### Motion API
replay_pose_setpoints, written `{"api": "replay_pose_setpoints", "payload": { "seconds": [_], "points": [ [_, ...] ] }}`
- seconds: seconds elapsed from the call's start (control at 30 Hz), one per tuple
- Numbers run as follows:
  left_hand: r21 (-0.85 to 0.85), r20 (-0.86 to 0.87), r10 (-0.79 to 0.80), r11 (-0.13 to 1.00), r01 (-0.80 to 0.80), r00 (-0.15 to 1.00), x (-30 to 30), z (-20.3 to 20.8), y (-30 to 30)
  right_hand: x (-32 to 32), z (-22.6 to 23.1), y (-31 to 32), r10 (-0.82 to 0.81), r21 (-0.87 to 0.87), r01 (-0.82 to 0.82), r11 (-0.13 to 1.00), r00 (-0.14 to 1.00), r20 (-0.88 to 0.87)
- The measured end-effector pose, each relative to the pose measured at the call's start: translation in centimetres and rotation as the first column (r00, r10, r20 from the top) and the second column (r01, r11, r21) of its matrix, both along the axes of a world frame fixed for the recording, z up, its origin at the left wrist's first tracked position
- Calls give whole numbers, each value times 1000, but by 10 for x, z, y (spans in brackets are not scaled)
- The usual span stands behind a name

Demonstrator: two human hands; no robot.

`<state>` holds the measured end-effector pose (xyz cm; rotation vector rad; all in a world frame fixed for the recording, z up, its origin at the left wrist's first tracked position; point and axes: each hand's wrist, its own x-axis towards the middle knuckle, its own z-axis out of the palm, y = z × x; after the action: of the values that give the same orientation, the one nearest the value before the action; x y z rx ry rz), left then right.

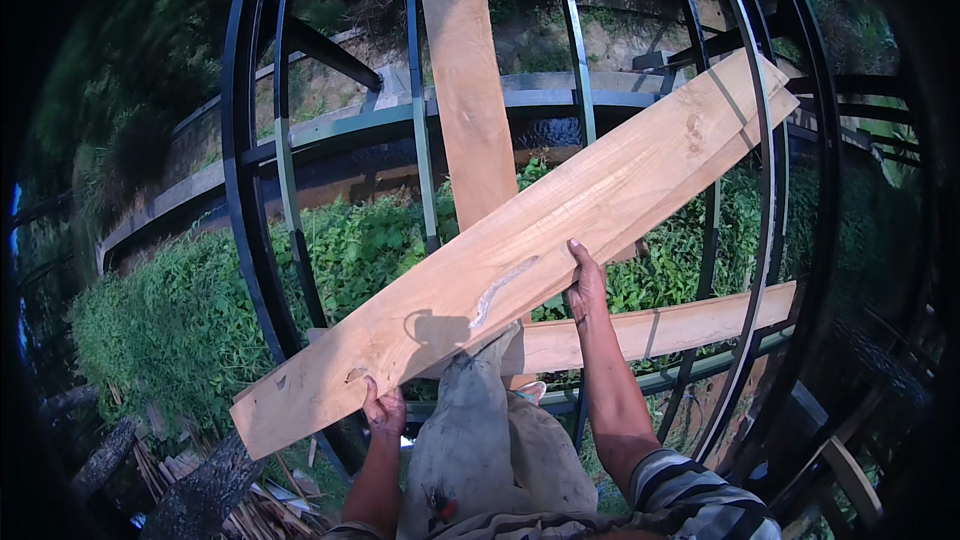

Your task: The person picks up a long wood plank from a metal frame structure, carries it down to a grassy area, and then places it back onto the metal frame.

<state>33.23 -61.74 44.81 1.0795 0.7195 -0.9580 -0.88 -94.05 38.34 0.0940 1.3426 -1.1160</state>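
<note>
A long, wide wooden plank (590, 190) slants across the view from lower left to upper right. It has a pale rough streak and a few knots, and a dark shadow falls on it. The edge of another board (705, 165) shows just beneath it on the right. Low on the near edge, my left hand (383, 408) grips the plank, thumb on top and fingers mostly hidden underneath. My right hand (588, 282) grips the same edge near the plank's middle, with its thumb over the top.
Beneath lies a frame of dark metal bars (285, 170). A second plank (465, 90) runs away from me across it, and a third (670, 330) lies at the right. Green plants (350, 240) show below the bars. Scrap wood (265, 510) lies at the lower left beside a trunk (200, 490).
</note>
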Motion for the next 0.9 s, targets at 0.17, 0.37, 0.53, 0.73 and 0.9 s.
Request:
{"api": "replay_pose_setpoints", "payload": {
  "seconds": [0.17,0.37,0.53,0.73,0.9],
  "points": [
    [22,128,56,998,-59,990,-3,64,69,64,51,27,110,75,-111,991,994,24],
    [258,31,214,942,-215,976,-45,91,180,107,50,71,334,109,-318,942,926,-176],
    [358,-40,205,917,-178,978,-83,82,211,137,40,87,479,137,-459,878,828,-292],
    [460,-143,161,885,-79,976,-125,65,235,155,13,95,727,422,-640,642,334,-600],
    [530,-196,49,846,64,979,-150,49,248,157,-29,110,746,477,-710,518,102,-658]
  ]
}}
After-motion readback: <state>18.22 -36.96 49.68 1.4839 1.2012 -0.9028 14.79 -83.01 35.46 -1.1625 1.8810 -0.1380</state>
